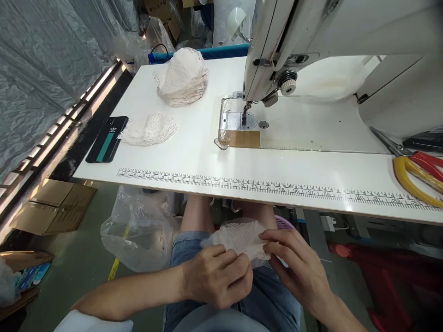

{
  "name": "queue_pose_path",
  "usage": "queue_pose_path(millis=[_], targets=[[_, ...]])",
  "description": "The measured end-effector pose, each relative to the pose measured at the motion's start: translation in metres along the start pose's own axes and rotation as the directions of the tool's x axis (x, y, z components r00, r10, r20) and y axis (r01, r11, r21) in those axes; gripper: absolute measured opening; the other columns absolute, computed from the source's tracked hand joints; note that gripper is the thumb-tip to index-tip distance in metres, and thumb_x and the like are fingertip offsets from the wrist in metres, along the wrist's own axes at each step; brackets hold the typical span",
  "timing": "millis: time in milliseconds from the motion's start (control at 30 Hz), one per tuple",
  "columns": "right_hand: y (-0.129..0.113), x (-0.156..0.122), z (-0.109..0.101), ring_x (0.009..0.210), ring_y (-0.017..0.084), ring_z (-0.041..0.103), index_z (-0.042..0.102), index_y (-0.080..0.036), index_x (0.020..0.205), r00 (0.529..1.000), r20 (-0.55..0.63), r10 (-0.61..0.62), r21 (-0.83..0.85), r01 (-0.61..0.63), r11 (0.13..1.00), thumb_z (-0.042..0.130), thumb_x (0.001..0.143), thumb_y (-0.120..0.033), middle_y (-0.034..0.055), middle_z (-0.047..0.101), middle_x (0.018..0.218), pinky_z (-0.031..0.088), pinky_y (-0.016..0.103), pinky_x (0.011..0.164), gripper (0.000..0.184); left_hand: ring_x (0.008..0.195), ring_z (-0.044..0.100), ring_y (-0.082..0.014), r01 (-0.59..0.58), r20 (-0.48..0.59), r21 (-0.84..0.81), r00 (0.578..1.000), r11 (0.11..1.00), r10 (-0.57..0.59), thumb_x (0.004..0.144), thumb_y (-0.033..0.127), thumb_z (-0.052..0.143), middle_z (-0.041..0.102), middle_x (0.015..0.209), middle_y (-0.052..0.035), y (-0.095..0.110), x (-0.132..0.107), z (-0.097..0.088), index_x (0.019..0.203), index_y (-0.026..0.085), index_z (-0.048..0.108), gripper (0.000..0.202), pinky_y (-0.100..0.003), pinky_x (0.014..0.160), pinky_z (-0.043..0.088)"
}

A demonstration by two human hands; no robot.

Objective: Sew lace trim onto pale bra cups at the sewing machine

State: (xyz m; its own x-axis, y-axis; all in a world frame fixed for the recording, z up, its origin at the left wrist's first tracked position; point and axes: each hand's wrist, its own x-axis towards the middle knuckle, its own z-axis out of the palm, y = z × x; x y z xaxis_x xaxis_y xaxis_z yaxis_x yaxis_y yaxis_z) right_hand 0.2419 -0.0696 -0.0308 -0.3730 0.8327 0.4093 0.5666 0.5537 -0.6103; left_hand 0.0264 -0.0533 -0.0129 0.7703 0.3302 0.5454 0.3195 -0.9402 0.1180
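A piece of white lace fabric [238,235] lies over my lap, below the table's front edge. My left hand [221,276] is closed on its near edge, fingers curled. At the fabric's right end, my right hand [297,263] pinches it between thumb and fingers. Farther off, a sewing machine [273,50] stands on the white table, its presser foot [244,117] over the needle plate with no cloth beneath. A stack of white lace cups [183,78] sits at the table's back left. One flatter lace piece [150,129] lies in front of that stack.
A black phone [106,139] with a green stripe rests at the table's left edge. Yellow-and-red scissors [411,166] lie at the right. A printed ruler [277,185] runs along the front edge. Below are a clear plastic bag [138,230] and a cardboard box [53,207].
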Motion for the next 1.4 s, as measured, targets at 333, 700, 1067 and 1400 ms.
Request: queue_pose_path(millis=[333, 700, 1067, 1400], targets=[[0.002, -0.005, 0.006, 0.086, 0.017, 0.065, 0.054, -0.021, 0.095, 0.989, -0.092, 0.112, 0.197, -0.092, 0.976, 0.045, 0.085, -0.002, 0.008, 0.065, 0.091, 0.051, 0.024, 0.071, 0.023, 0.057, 0.055, -0.0089, 0.025, -0.066, -0.079, 0.997, 0.997, -0.03, 0.085, 0.018, 0.057, 0.067, 0.079, -0.003, 0.007, -0.001, -0.002, 0.089, 0.012, 0.063, 0.009, -0.024, 0.044, 0.038], [0.005, -0.002, 0.007, 0.085, 0.018, 0.065, 0.055, -0.022, 0.097, 0.985, -0.082, 0.155, 0.293, -0.125, 0.948, 0.047, 0.087, -0.007, 0.0071, 0.065, 0.087, 0.052, 0.027, 0.069, 0.02, 0.078, 0.058, -0.0161, 0.375, -0.016, -0.388, 0.911, 0.842, -0.413, 0.093, 0.031, 0.044, 0.062, 0.086, -0.0074, -0.002, 0.003, 0.005, 0.104, 0.015, 0.054, 0.022, -0.03, 0.066, 0.047], [-0.001, -0.001, 0.002, 0.074, 0.016, 0.063, 0.054, -0.023, 0.1, 0.977, -0.034, 0.212, 0.189, -0.202, 0.961, 0.053, 0.087, -0.014, 0.0031, 0.063, 0.083, 0.049, 0.022, 0.064, 0.016, 0.08, 0.06, -0.0175, 0.57, 0.154, -0.459, 0.807, 0.682, -0.57, 0.087, 0.029, 0.053, 0.066, 0.093, -0.0086, 0.005, 0.01, 0.015, 0.105, 0.014, 0.059, 0.024, -0.031, 0.072, 0.047], [0.001, 0.004, -0.006, 0.063, 0.014, 0.053, 0.061, -0.02, 0.084, 0.745, 0.483, 0.459, 0.381, -0.651, 0.656, 0.051, 0.09, -0.042, 0.0014, 0.06, 0.072, 0.043, 0.022, 0.054, 0.025, 0.071, 0.057, -0.0129, 0.846, 0.745, -0.53, 0.438, -0.048, -0.503, 0.082, 0.028, 0.058, 0.068, 0.078, -0.0036, -0.016, 0.018, -0.002, 0.087, 0.013, 0.071, 0.021, -0.02, 0.062, 0.041]])
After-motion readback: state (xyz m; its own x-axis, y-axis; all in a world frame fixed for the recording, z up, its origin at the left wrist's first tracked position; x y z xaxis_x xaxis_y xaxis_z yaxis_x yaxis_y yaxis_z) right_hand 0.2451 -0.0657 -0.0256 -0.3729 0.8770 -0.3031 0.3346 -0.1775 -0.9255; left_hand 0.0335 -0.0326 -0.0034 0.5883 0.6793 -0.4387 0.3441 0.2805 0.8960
